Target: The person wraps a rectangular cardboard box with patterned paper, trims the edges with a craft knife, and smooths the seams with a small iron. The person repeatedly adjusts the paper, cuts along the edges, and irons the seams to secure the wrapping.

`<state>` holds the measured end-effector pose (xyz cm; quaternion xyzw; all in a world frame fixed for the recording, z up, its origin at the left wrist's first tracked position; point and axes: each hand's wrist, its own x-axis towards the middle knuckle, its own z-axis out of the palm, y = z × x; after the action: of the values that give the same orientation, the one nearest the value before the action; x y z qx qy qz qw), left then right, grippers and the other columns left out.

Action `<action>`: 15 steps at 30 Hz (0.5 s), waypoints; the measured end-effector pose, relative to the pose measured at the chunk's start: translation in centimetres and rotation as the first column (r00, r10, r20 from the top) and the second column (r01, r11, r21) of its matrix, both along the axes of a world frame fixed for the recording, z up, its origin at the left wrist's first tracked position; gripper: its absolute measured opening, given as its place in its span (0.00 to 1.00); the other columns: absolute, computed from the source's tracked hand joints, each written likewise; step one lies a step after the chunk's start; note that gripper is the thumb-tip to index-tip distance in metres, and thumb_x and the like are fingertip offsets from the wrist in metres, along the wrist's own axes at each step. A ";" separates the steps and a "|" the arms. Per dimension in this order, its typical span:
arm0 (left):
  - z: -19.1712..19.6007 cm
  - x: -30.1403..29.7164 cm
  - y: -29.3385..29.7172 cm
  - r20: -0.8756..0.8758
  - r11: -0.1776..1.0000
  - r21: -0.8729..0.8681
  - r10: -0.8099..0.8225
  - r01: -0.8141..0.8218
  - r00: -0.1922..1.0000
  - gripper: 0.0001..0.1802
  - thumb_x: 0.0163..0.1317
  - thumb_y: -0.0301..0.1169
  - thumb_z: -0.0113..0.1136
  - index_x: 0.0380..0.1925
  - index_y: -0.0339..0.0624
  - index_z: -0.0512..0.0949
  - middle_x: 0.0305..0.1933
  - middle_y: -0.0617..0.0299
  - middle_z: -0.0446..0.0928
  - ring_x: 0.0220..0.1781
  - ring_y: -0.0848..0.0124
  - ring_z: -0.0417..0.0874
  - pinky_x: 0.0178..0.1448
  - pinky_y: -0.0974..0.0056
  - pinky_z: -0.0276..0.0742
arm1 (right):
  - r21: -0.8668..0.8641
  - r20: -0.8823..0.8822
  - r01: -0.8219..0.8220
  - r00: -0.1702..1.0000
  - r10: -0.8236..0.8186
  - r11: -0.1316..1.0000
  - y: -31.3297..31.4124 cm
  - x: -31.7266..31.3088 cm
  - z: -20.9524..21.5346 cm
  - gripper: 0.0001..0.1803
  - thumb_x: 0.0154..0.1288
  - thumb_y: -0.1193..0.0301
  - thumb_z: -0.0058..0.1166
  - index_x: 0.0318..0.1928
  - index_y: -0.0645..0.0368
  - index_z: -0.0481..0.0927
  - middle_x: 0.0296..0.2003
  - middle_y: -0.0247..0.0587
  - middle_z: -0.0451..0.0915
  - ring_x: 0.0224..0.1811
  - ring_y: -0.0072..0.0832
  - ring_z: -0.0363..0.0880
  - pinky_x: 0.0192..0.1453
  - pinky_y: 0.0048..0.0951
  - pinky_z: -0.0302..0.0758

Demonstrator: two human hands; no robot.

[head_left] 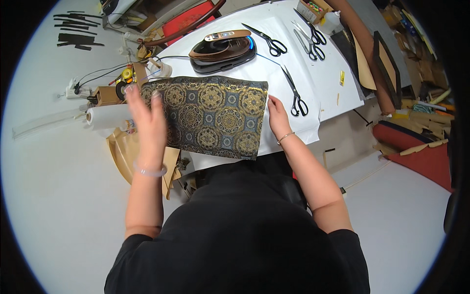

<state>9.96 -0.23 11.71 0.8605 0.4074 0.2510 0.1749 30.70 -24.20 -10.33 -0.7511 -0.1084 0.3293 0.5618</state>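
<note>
A piece of brocade fabric [215,117], dark with gold medallions and blue-grey squares, lies across the near part of the white table and reaches its front edge. My right hand [278,117] holds the fabric's right edge near the upper corner, its fingertips partly hidden. At the left end, my left hand [148,117] is raised with thumb and fingers apart, holding nothing. It looks slightly blurred, and whether it touches the cloth I cannot tell. Just beyond the fabric, a brown and black iron [220,46] rests on its dark base with a blue light glowing.
Black-handled scissors [294,93] lie right of the fabric on the white table [338,73], with more scissors [268,40] farther back. A spool of white thread [157,68] stands left of the iron. Brown paper [125,152] hangs at the left; rolled material [360,44] lies far right.
</note>
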 end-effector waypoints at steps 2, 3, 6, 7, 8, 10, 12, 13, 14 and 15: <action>0.9 -3.2 -2.1 -0.134 0.994 -0.026 0.100 -0.104 0.986 0.37 0.78 0.43 0.50 0.76 0.31 0.54 0.82 0.37 0.44 0.84 0.45 0.45 0.84 0.47 0.40 | 0.055 0.134 -0.068 0.989 0.060 0.996 1.6 1.6 1.1 0.24 0.80 0.59 0.44 0.62 0.67 0.77 0.59 0.58 0.79 0.64 0.45 0.76 0.69 0.37 0.70; 0.8 -4.1 -3.5 -0.220 0.994 -0.018 0.100 -0.106 0.970 0.36 0.78 0.42 0.50 0.76 0.32 0.53 0.82 0.38 0.45 0.84 0.46 0.46 0.84 0.49 0.42 | 0.082 0.197 -0.100 0.977 0.083 0.992 2.4 2.4 1.1 0.24 0.80 0.59 0.44 0.60 0.67 0.77 0.58 0.59 0.79 0.63 0.45 0.77 0.69 0.37 0.70; -0.2 -4.6 -5.0 -0.270 0.988 0.042 0.156 -0.150 0.950 0.38 0.78 0.45 0.50 0.77 0.33 0.52 0.83 0.40 0.45 0.84 0.46 0.45 0.84 0.43 0.36 | -0.246 -0.232 -0.063 0.973 0.004 0.967 4.3 5.7 -5.1 0.34 0.79 0.48 0.37 0.62 0.67 0.76 0.55 0.58 0.81 0.59 0.50 0.79 0.64 0.46 0.73; 0.4 -4.7 -5.1 -0.305 0.990 0.061 0.142 -0.130 0.942 0.38 0.77 0.44 0.51 0.77 0.33 0.52 0.83 0.39 0.45 0.85 0.45 0.44 0.84 0.42 0.36 | -0.406 -0.541 -0.147 0.834 -0.108 0.902 4.7 5.9 -5.1 0.37 0.78 0.44 0.35 0.66 0.64 0.74 0.60 0.56 0.79 0.62 0.51 0.77 0.63 0.52 0.73; 1.2 -4.2 -4.9 -0.335 0.993 0.077 0.115 -0.094 0.935 0.38 0.76 0.44 0.52 0.76 0.33 0.53 0.83 0.39 0.46 0.85 0.45 0.44 0.83 0.41 0.35 | -0.424 -0.598 -0.143 0.785 -0.158 0.894 4.6 5.8 -5.6 0.39 0.77 0.41 0.34 0.69 0.61 0.69 0.64 0.55 0.74 0.63 0.51 0.75 0.64 0.55 0.72; 1.7 -2.7 -4.8 -0.351 0.995 0.096 0.044 -0.011 0.935 0.39 0.75 0.45 0.54 0.75 0.31 0.55 0.82 0.40 0.49 0.84 0.44 0.45 0.83 0.40 0.36 | -0.472 -0.686 -0.140 0.678 -0.263 0.871 3.1 4.5 -7.9 0.45 0.74 0.35 0.33 0.76 0.56 0.58 0.71 0.54 0.65 0.64 0.52 0.72 0.65 0.59 0.70; 0.6 -0.1 -4.2 -0.330 0.990 0.138 0.024 0.023 0.944 0.40 0.75 0.47 0.54 0.75 0.30 0.55 0.82 0.39 0.49 0.84 0.43 0.45 0.83 0.40 0.36 | -0.447 -0.833 -0.099 0.409 -0.374 0.889 1.7 2.0 -10.0 0.48 0.71 0.31 0.33 0.80 0.50 0.52 0.76 0.56 0.56 0.70 0.53 0.65 0.66 0.68 0.66; 0.0 1.1 -3.5 -0.320 0.987 0.158 0.009 0.044 0.947 0.41 0.74 0.48 0.53 0.75 0.30 0.55 0.82 0.38 0.49 0.84 0.43 0.45 0.83 0.40 0.36 | -0.395 -0.897 -0.048 0.237 -0.373 0.918 1.0 0.8 -10.5 0.50 0.70 0.30 0.33 0.80 0.50 0.50 0.76 0.57 0.54 0.73 0.54 0.61 0.67 0.69 0.65; -0.8 1.7 -1.5 -0.333 0.979 0.202 0.074 -0.006 0.940 0.42 0.74 0.50 0.52 0.75 0.30 0.55 0.82 0.37 0.48 0.84 0.43 0.45 0.83 0.40 0.36 | -0.357 -0.933 -0.007 0.053 -0.357 0.934 0.5 -0.7 -10.4 0.52 0.68 0.28 0.34 0.80 0.49 0.49 0.77 0.58 0.52 0.75 0.55 0.58 0.68 0.71 0.64; -1.6 1.5 1.0 -0.332 0.965 0.253 0.154 -0.069 0.931 0.44 0.74 0.53 0.52 0.75 0.29 0.54 0.81 0.36 0.48 0.84 0.42 0.45 0.83 0.40 0.37 | -0.277 -0.960 0.027 -0.044 -0.276 0.961 0.6 -1.8 -8.5 0.55 0.66 0.25 0.33 0.79 0.51 0.51 0.76 0.57 0.55 0.74 0.55 0.61 0.69 0.65 0.66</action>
<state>11.42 0.77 10.11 0.8812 0.4477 0.1508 -0.0187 28.91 -23.58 -18.83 -0.3410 0.4383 0.7095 0.4339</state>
